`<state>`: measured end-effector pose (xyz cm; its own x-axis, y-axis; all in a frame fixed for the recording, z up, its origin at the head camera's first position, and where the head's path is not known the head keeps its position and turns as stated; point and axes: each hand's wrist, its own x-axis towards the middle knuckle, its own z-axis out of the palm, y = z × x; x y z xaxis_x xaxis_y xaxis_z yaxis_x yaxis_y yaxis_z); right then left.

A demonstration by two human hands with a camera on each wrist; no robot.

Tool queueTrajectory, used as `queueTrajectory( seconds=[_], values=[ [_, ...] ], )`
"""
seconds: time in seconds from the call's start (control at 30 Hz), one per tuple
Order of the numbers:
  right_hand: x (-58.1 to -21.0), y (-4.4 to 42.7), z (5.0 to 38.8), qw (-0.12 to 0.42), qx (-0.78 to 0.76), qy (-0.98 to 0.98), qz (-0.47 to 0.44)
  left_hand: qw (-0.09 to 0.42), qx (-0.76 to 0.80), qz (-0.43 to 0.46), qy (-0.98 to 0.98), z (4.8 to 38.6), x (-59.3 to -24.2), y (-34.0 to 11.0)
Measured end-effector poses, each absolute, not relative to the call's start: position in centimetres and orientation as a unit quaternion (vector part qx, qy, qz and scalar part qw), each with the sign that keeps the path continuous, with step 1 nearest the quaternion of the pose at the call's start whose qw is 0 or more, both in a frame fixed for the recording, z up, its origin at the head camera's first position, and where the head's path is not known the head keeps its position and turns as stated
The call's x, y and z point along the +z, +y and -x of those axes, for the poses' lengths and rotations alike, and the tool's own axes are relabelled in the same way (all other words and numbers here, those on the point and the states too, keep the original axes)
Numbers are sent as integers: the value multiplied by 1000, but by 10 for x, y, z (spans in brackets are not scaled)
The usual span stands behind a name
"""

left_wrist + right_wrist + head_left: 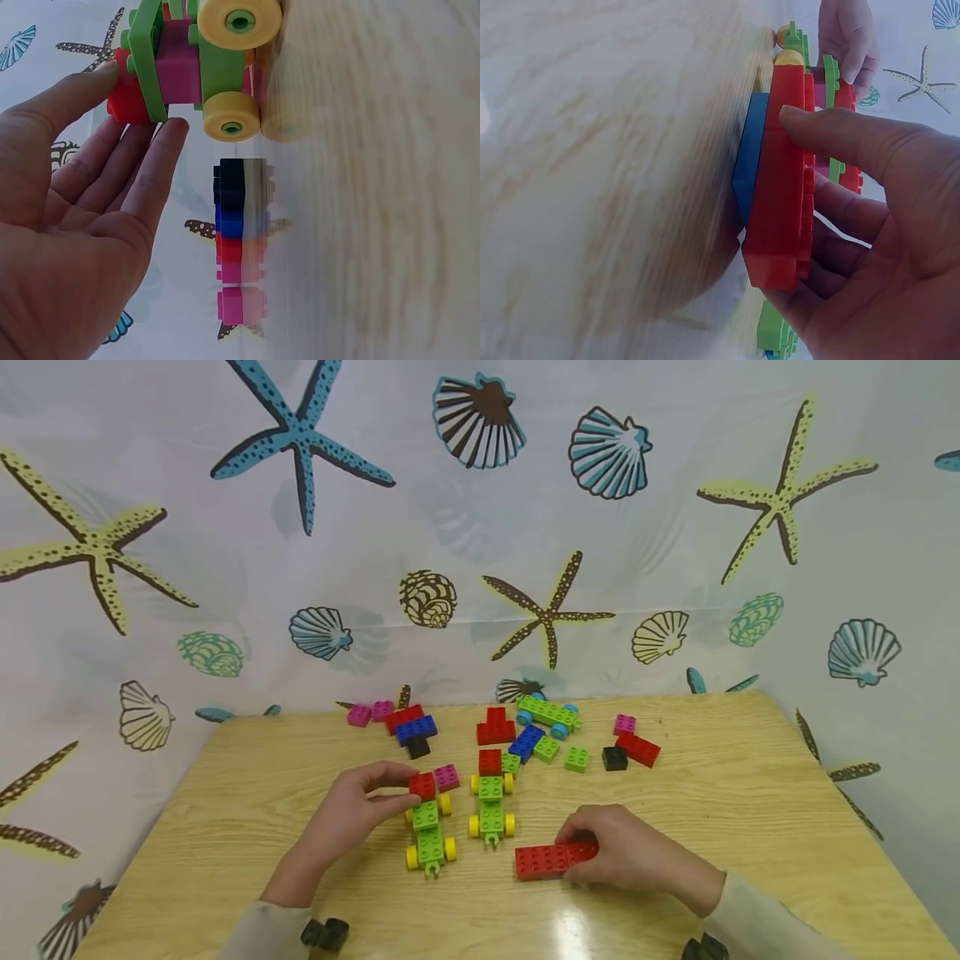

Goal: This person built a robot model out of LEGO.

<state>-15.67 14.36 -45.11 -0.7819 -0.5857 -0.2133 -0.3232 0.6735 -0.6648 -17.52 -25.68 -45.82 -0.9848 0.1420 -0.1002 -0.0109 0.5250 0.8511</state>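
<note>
Your right hand (622, 847) pinches a long red bar (542, 862), thumb opposite fingers; the bar lies crosswise, reaching left from that grip. Your left hand (351, 814), the nearer one to the left yellow-wheeled car (430, 843), holds the red brick (422, 787) at the car's far end, though how firmly is hard to tell.

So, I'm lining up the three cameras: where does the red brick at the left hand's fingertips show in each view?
Head: the red brick is left of centre, below mid-height, at the far end of the leftmost green car.
Left wrist: the red brick is at upper left.
Right wrist: the red brick is small, at upper right.
Shared landmark: the left hand, at the brick in all three.
</note>
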Motion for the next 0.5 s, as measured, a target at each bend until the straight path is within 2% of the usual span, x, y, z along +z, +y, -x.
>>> queueTrajectory(
  seconds=[0.5],
  values=[
    [-429,118,170,162,-297,897,284,89,484,-47,869,174,-459,-262]
  ],
)
